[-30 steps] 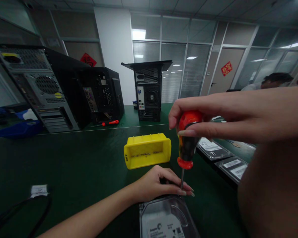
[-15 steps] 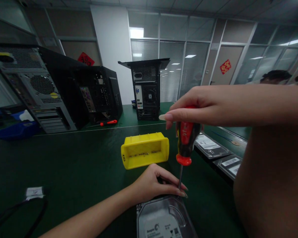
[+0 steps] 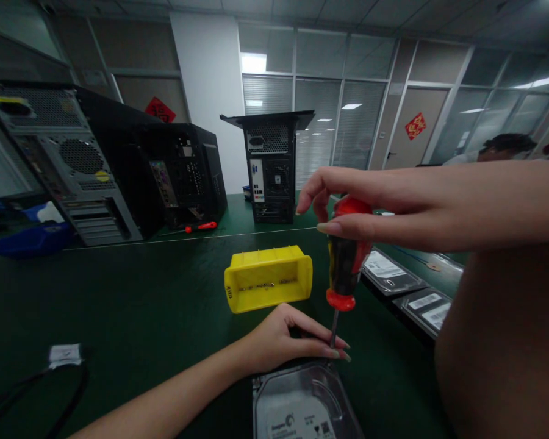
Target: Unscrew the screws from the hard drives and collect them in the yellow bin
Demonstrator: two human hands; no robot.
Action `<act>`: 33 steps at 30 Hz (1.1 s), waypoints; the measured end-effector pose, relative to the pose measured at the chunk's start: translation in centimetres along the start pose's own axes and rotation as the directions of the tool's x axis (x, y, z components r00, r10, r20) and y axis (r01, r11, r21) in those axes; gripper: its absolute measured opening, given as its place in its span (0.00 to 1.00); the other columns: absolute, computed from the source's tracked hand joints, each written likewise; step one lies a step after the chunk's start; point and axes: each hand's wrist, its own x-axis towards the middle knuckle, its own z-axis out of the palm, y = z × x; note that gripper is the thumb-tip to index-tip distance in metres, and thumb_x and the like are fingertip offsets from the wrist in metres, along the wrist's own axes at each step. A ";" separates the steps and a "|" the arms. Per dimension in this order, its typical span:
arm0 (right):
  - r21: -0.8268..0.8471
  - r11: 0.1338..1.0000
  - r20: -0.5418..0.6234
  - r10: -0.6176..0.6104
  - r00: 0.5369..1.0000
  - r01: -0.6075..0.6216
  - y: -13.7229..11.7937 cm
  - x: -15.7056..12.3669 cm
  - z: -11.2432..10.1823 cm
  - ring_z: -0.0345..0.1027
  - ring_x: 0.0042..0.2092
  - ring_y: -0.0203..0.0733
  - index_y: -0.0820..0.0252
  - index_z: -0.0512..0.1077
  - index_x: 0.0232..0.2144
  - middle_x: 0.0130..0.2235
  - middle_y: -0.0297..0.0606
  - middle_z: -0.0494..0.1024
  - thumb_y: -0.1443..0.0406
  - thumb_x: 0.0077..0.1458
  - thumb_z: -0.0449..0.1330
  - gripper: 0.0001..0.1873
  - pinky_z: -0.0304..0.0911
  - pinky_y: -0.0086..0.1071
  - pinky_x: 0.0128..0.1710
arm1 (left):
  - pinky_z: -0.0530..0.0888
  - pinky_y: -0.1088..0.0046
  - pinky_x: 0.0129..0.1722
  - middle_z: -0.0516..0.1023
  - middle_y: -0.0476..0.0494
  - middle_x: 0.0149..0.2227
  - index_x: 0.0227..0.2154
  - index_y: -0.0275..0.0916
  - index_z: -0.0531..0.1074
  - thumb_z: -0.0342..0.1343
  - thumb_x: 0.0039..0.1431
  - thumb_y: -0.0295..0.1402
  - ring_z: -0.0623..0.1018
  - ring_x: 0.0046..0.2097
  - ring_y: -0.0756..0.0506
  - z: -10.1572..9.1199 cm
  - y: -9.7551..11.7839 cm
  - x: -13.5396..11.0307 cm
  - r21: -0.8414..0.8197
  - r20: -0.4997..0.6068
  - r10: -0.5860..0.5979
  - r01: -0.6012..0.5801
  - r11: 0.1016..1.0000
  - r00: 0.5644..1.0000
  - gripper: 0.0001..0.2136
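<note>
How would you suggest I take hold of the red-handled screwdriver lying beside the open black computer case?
I'd probably grip the red-handled screwdriver by its handle, from above on the near side: it lies flat, that thicker end pointing right, and the open black computer case stands behind.

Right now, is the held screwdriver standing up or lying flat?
Standing up, nearly straight: the right hand holds the screwdriver from above, its shaft pointing down beside the left hand.
</note>
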 end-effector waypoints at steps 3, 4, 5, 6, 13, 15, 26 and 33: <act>-0.039 0.998 -0.023 -0.046 0.999 0.045 0.1 -0.4 0.1 0.70 0.32 0.40 0.56 0.64 0.51 0.38 0.37 0.74 0.53 0.61 0.48 0.21 0.67 0.31 0.29 | 0.75 0.75 0.44 0.81 0.40 0.41 0.40 0.35 0.79 0.63 0.54 0.31 0.81 0.42 0.46 0.0 -0.1 0.0 -0.013 0.001 -0.002 0.002 1.000 1.000 0.10; -0.046 0.997 -0.025 -0.067 0.997 0.066 0.1 -0.4 0.1 0.70 0.33 0.40 0.55 0.64 0.51 0.39 0.37 0.74 0.54 0.61 0.48 0.20 0.67 0.31 0.30 | 0.75 0.75 0.45 0.81 0.40 0.41 0.40 0.35 0.79 0.62 0.55 0.31 0.81 0.42 0.46 0.0 -0.1 0.0 -0.010 -0.002 -0.002 0.002 1.000 1.000 0.10; -0.046 0.995 -0.023 -0.088 0.996 0.087 0.0 -0.5 0.1 0.70 0.35 0.41 0.55 0.64 0.51 0.40 0.37 0.74 0.55 0.62 0.48 0.19 0.67 0.31 0.31 | 0.75 0.75 0.45 0.81 0.40 0.41 0.41 0.35 0.78 0.62 0.55 0.31 0.81 0.43 0.46 0.0 -0.1 0.0 -0.003 -0.005 -0.001 0.001 1.000 1.000 0.11; -0.036 0.994 -0.017 -0.107 0.994 0.106 -0.1 -0.5 0.0 0.70 0.36 0.41 0.54 0.64 0.52 0.42 0.37 0.74 0.55 0.62 0.48 0.19 0.67 0.31 0.31 | 0.74 0.75 0.45 0.81 0.40 0.41 0.41 0.34 0.78 0.62 0.55 0.32 0.81 0.43 0.46 0.0 0.0 0.0 0.006 -0.007 -0.001 0.001 1.000 1.000 0.11; 0.050 0.998 0.023 -0.028 0.999 0.027 -1.2 0.4 0.2 0.70 0.32 0.37 0.55 0.70 0.43 0.39 0.35 0.76 0.51 0.61 0.48 0.19 0.65 0.27 0.26 | 0.75 0.74 0.42 0.82 0.40 0.39 0.39 0.34 0.79 0.62 0.55 0.33 0.81 0.40 0.46 0.0 0.0 0.0 0.025 -0.013 -0.014 0.015 1.000 1.000 0.11; 0.021 1.000 0.009 -0.015 1.000 0.015 -1.4 0.7 0.3 0.69 0.30 0.36 0.56 0.72 0.40 0.36 0.35 0.76 0.49 0.60 0.48 0.21 0.64 0.26 0.24 | 0.75 0.75 0.41 0.82 0.40 0.38 0.38 0.34 0.80 0.62 0.54 0.33 0.81 0.38 0.46 0.0 -0.1 0.1 0.018 -0.019 -0.006 0.007 1.000 1.000 0.10; -0.068 0.998 -0.167 -0.029 0.986 0.018 -1.0 0.1 1.6 0.71 0.31 0.40 0.52 0.61 0.57 0.39 0.37 0.76 0.56 0.56 0.51 0.26 0.64 0.27 0.24 | 0.73 0.76 0.37 0.83 0.41 0.33 0.35 0.34 0.81 0.63 0.53 0.31 0.80 0.34 0.47 -0.1 0.1 0.1 0.060 -0.039 0.009 -0.007 0.998 0.999 0.08; 0.017 0.999 -0.107 -0.042 0.993 0.044 -1.8 -0.2 1.5 0.70 0.29 0.37 0.48 0.63 0.55 0.39 0.34 0.76 0.53 0.55 0.53 0.25 0.61 0.25 0.21 | 0.73 0.74 0.41 0.83 0.42 0.35 0.37 0.34 0.80 0.62 0.54 0.31 0.80 0.37 0.46 -0.1 0.4 0.0 0.066 -0.006 0.016 -0.015 0.998 1.000 0.08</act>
